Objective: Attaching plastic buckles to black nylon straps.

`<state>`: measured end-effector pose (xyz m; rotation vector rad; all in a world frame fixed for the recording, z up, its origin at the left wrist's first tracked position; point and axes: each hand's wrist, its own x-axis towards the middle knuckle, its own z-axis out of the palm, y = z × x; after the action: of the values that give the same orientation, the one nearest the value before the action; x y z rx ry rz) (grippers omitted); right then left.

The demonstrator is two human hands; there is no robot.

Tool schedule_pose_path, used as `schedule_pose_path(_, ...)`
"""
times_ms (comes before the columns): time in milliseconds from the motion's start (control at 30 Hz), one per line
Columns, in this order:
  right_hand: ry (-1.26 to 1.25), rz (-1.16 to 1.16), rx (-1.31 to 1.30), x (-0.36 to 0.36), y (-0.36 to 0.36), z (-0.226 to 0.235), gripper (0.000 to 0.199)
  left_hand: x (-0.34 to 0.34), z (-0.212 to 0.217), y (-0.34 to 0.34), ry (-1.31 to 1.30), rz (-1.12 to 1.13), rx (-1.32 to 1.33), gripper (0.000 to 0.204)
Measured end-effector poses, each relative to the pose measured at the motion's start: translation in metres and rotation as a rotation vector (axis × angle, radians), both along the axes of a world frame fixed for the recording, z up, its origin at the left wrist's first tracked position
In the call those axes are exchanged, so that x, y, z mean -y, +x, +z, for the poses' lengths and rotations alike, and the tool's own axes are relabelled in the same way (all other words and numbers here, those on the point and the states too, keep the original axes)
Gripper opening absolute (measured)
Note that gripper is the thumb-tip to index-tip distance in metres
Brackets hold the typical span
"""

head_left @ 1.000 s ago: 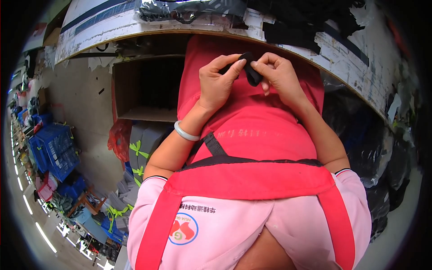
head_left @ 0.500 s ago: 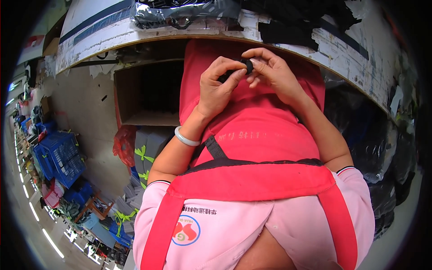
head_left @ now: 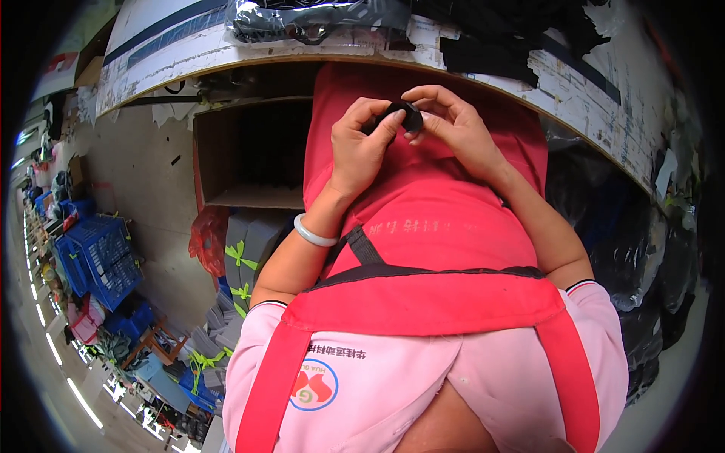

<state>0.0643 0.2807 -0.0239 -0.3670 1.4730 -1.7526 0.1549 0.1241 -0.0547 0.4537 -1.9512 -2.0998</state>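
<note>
A small, curled black piece (head_left: 408, 117), soft-looking like a strip of fabric or band, is held up between my two hands over the red apron (head_left: 423, 196). My left hand (head_left: 361, 143) pinches its left side between thumb and fingers. On the other side, my right hand (head_left: 461, 132) has its thumb and bent fingers closed at the right edge. My fingers cover part of the piece, so its exact kind does not show. A pale bangle (head_left: 313, 232) circles my left wrist.
Ahead is a worn white table edge (head_left: 317, 57) with a plastic-wrapped black bundle (head_left: 317, 21) and black cloth pieces (head_left: 487, 59). Below it, left, stands an open cardboard box (head_left: 253, 198). Dark plastic bags (head_left: 623, 257) lie right; blue crates (head_left: 106, 257) stand far left.
The black piece has turned between my fingers and shows a broader, curled face. My left fingers have shifted slightly around it; both hands stay nearly in place.
</note>
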Motion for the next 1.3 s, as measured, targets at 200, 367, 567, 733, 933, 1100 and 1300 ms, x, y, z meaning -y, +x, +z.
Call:
schedule_pose_path(200, 0.293, 0.084, -0.550, -0.010, -0.011, 0.002, 0.021, 0.014, 0.010, 0.000, 0.359, -0.074, 0.244, 0.014)
schedule_pose_path(367, 0.205, 0.128, -0.295, -0.013, -0.006, -0.008, 0.023, 0.011, 0.006, 0.001, 0.362, -0.106, 0.249, 0.017)
schedule_pose_path(567, 0.201, 0.136, -0.193, -0.011, -0.005, -0.007, 0.034, 0.012, 0.006, 0.002, 0.366, -0.145, 0.302, 0.017)
schedule_pose_path(733, 0.153, 0.094, -0.187, -0.011, -0.005, -0.006, 0.033, 0.013, 0.003, 0.002, 0.239, -0.203, 0.256, 0.014)
schedule_pose_path(933, 0.142, 0.101, -0.144, -0.011, -0.005, -0.007, 0.026, 0.011, -0.002, 0.003, 0.158, -0.219, 0.220, 0.015)
schedule_pose_path(1100, 0.323, 0.174, -0.223, -0.011, -0.010, -0.007, 0.020, 0.009, -0.011, 0.003, 0.016, -0.270, 0.207, 0.017)
schedule_pose_path(1300, 0.309, 0.116, -0.272, -0.007, -0.007, -0.015, 0.017, 0.007, -0.007, 0.002, 0.094, -0.454, 0.255, 0.016)
